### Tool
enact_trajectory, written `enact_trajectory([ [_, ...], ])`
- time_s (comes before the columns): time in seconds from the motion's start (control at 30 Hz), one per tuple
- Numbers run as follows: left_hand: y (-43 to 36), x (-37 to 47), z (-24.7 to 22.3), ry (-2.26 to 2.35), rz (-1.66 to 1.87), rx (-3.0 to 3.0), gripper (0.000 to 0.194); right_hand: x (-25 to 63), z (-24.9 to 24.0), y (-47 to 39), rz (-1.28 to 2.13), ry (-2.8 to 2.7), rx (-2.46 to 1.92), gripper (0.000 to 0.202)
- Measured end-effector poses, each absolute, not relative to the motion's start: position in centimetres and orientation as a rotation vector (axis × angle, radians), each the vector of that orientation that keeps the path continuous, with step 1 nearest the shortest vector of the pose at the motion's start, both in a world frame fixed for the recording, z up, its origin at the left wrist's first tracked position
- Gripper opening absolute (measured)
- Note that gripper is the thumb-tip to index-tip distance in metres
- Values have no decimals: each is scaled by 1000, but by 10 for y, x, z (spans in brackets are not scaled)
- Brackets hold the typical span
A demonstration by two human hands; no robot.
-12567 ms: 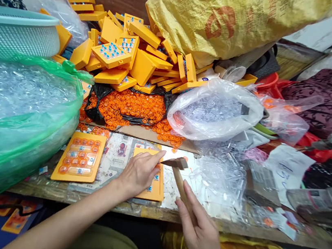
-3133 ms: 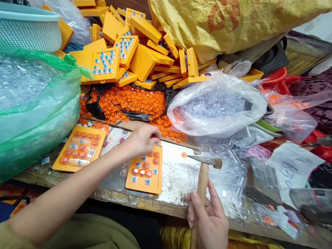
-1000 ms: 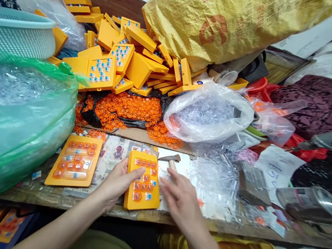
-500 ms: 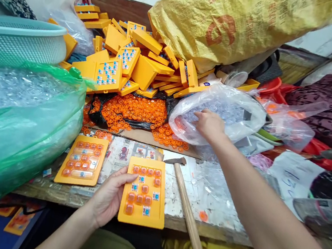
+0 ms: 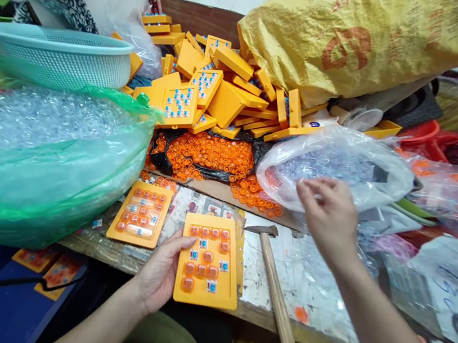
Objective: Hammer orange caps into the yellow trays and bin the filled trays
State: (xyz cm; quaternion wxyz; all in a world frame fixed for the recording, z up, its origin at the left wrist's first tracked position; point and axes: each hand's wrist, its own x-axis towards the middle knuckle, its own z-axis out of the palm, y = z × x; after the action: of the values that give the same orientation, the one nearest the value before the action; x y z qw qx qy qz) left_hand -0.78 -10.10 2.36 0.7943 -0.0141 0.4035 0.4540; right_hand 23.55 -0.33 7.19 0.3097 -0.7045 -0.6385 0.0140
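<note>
The left hand [image 5: 161, 273] is gripping a yellow board [image 5: 223, 295] by its left edge, thumb over the face — presumably so the orange caps [image 5: 201, 271] are showing unobstructed — while a hammer [image 5: 277, 283] is lying between the hands, seemingly for easy reach. Farther out, the right hand [image 5: 329, 217] is hovering half-curled before an open white bag [image 5: 393, 180] of clear pieces [image 5: 328, 161]; whether it is holding anything, one cannot tell.
</note>
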Motion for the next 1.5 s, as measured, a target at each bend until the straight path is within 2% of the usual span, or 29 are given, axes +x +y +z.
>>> enact_trajectory([
  [0.03, -102, -8, 24, 864, 999, -17, 47, 225, 70, -24, 178, -1685, -1820, 33],
  [0.1, -103, -8, 27, 868, 1035, 16, 46, 204, 62, -65, 809, -1390, -1659, 34],
  [0.2, -106, -4, 31, 901, 1105, 78, 49, 176, 45, -111, 1186, -836, -1532, 38],
  [0.33, -114, 7, 36, 933, 1204, 170, 53, 147, 28, -137, 1223, -509, -1413, 37],
  [0.47, -128, 14, 34, 942, 1270, 302, 56, 126, 16, -142, 1105, -493, -1397, 37],
  [0.7, -144, 14, 27, 972, 1357, 364, 47, 117, 7, -145, 1030, -585, -1403, 31],
  [0.87, -146, 14, 28, 1019, 1389, 339, 53, 117, 14, -145, 1358, -468, -1133, 40],
  [0.93, -147, 16, 27, 1029, 1385, 339, 54, 116, 13, -146, 1392, -416, -1054, 43],
  [1.07, -148, 20, 27, 1019, 1361, 312, 55, 121, 8, -150, 1354, -471, -1088, 42],
  [1.17, -139, 19, 33, 1004, 1316, 238, 57, 154, 14, -144, 1228, -858, -1329, 36],
  [1.23, -132, 16, 37, 1004, 1261, 169, 56, 193, 22, -128, 920, -1268, -1558, 30],
  [1.3, -125, 12, 40, 1018, 1186, 97, 54, 240, 29, -107, 328, -1637, -1771, 27],
  [1.37, -122, 8, 41, 1024, 1107, 30, 51, 282, 31, -85, -193, -2002, -2028, 34],
  [1.5, -121, 1, 39, 1020, 983, -82, 49, 327, 24, -57, -228, -2156, -2024, 41],
])
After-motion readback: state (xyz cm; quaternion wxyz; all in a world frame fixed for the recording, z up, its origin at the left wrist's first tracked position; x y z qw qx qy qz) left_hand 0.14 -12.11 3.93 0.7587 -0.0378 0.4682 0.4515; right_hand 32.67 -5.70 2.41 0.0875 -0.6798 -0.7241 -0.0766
